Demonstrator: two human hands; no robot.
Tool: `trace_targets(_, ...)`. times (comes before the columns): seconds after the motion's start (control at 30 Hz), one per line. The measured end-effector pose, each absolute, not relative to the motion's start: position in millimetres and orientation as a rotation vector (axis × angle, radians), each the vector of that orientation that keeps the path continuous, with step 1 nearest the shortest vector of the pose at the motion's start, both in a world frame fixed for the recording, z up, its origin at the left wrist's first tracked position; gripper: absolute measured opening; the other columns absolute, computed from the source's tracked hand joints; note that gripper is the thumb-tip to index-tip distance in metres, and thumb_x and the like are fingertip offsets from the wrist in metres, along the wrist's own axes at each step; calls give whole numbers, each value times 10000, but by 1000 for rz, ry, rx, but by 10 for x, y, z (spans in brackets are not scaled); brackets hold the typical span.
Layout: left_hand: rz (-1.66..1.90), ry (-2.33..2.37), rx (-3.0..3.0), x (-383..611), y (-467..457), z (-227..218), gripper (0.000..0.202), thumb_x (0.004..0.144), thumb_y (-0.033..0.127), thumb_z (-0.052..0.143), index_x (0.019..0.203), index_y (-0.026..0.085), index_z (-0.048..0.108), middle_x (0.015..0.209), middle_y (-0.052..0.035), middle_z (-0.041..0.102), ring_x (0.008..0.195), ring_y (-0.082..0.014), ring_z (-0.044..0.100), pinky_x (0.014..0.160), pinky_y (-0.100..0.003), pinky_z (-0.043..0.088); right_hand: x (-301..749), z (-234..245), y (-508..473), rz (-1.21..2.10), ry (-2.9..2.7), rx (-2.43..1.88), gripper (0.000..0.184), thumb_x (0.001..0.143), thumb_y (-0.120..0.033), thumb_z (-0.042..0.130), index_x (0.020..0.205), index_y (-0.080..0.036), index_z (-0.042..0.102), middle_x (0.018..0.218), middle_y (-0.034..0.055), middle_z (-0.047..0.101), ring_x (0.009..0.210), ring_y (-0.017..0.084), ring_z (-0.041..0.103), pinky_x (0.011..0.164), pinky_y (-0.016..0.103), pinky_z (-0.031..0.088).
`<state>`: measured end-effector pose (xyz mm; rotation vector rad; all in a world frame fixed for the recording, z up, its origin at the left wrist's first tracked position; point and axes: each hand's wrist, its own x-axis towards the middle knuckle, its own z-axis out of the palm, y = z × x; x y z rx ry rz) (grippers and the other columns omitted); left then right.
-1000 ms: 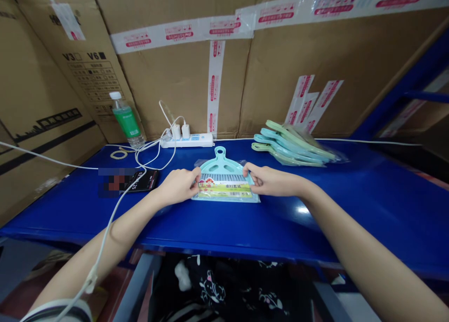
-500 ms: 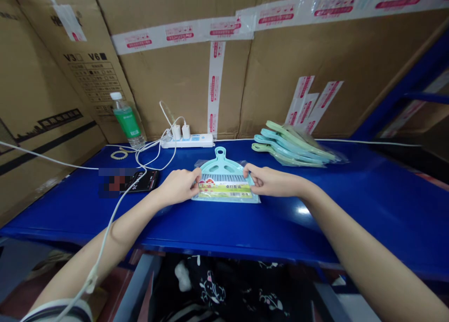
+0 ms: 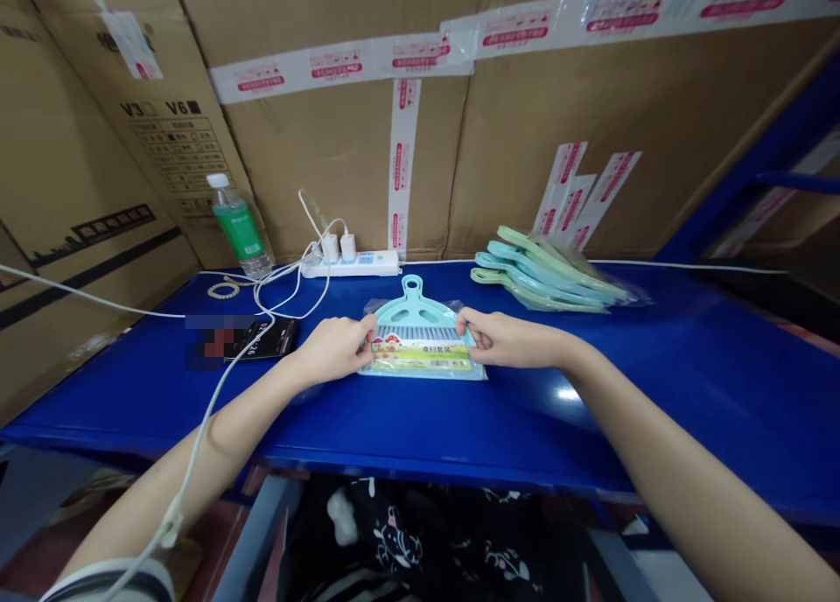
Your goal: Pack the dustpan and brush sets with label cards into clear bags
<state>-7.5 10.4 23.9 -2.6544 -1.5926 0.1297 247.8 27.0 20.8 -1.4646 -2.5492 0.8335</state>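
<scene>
Left fingers: pressed together, curled over the left edge of a plastic bag and pinching it (thumb hidden, so the underside of the grip impossible to tell).
Right fingers: bent and close together, pinching the bag's right edge.
Hands: left hand and right hand on either side of the bag, well apart.
Bag contents: teal dustpan with gray brush bristles and a printed paper label.
Dustpan position: flat on a blue metal shelf, between the hands, handle toward the wall.
Nearby: stack of bagged dustpans beyond the right hand; black phone beyond the left hand.
Farther back: power strip, water bottle, cardboard boxes.
</scene>
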Motion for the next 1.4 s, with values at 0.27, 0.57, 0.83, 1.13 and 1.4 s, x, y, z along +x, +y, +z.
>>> trace_targets(0.27,123,-1601,-2649,-68,103,245,113,795,167,461,890,200,514,668,13,651,656,-198,645,569,-262,385,2480,210,269,818,-2540,-1464,218,674,-208,508,852,-236,387,619,-35,489,577,172,497,566,297,398)
trace_targets(0.57,115,-1597,-2649,-67,100,254,113,795,164,456,883,203,514,650,16,642,642,-191,637,558,-259,375,2489,217,273,803,-2583,-1484,184,697,-220,507,843,-240,397,629,-31,479,604,179,506,589,300,399)
trace_targets(0.83,87,-1595,-2654,-76,100,240,110,808,184,452,886,200,527,620,17,623,620,-189,631,566,-262,393,2490,245,266,756,-2631,-1482,127,750,-245,476,853,-240,401,636,-21,480,605,182,504,586,304,394)
trace_targets(1.13,120,-1579,-2640,-75,106,243,93,815,185,458,884,198,518,646,10,631,635,-198,629,550,-266,358,2480,254,259,775,-2627,-1491,116,770,-268,473,852,-239,396,646,-15,478,614,187,495,593,312,393)
trace_targets(1.4,120,-1582,-2649,-78,98,245,90,817,185,457,881,196,520,638,11,632,629,-199,632,555,-267,379,2482,246,259,783,-2622,-1494,127,766,-265,482,862,-233,404,651,-17,479,615,180,490,595,301,391)
